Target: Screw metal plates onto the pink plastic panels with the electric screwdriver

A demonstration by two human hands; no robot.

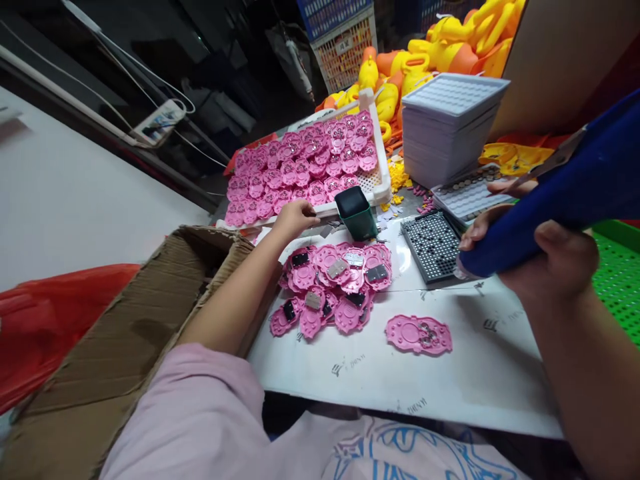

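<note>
My left hand [299, 217] reaches to the near edge of the white tray [384, 175], beside a dark green box with a black top [357, 217]. Its fingers are closed, and what they hold, if anything, is too small to make out. My right hand [560, 263] is wrapped round a dark blue tapering tool [530, 230] with a pale tip, held above the table. A pink plastic part with metal bits [419, 335] lies alone on the table. Left of it is a pile of pink parts [335, 277], several bearing black or grey rectangular pieces.
Many pink parts [300, 163] fill the tray. A black perforated block [431, 245] and a stack of white trays [445, 133] stand to the right. Yellow-orange plastic pieces [450, 50] are heaped behind. An open cardboard box [125, 333] is at left, a green basket [617, 273] at right.
</note>
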